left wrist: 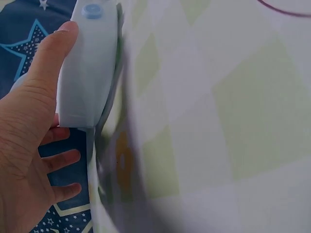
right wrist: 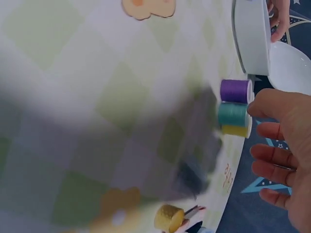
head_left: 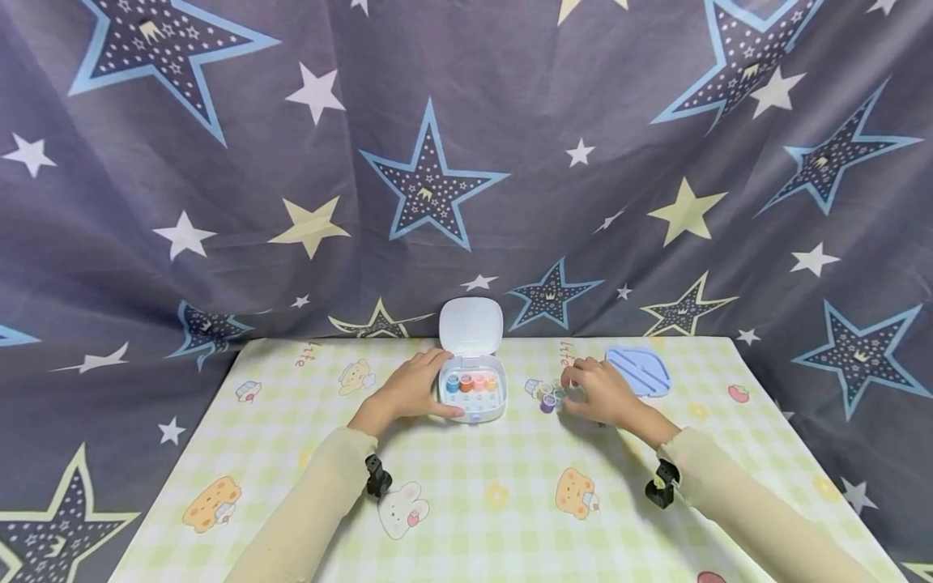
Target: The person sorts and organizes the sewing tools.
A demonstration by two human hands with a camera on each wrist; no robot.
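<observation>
Cream sleeves [head_left: 302, 510] reach in from the bottom edge, each with a black wrist device [head_left: 377, 478] near the cuff, over a green-and-white checked tablecloth [head_left: 503, 538]. Both hands are bare and well apart. At centre, near the far edge of the table, stands a white sewing box [head_left: 487, 418], its lid [head_left: 470, 325] raised upright behind it. Inside, a row of four thread spools [head_left: 466, 384] shows blue, brown-orange, pink and peach, with small pegs in front.

On the box's left side, the left hand [head_left: 410, 386] holds it, thumb along the front wall beside the blue latch [left wrist: 92, 11], the other fingers loosely bent and spread beyond the side. To the right of the box, the right hand [head_left: 601, 392] is partly open, fingers gently curved and spaced. Its thumb tip is at the end of a teal spool [right wrist: 232, 114]; I cannot tell whether they touch. Beside that lie a purple spool [right wrist: 234, 91] and a yellow spool [right wrist: 234, 131]. Just beyond the right hand lies a blue plastic tray [head_left: 651, 374].
</observation>
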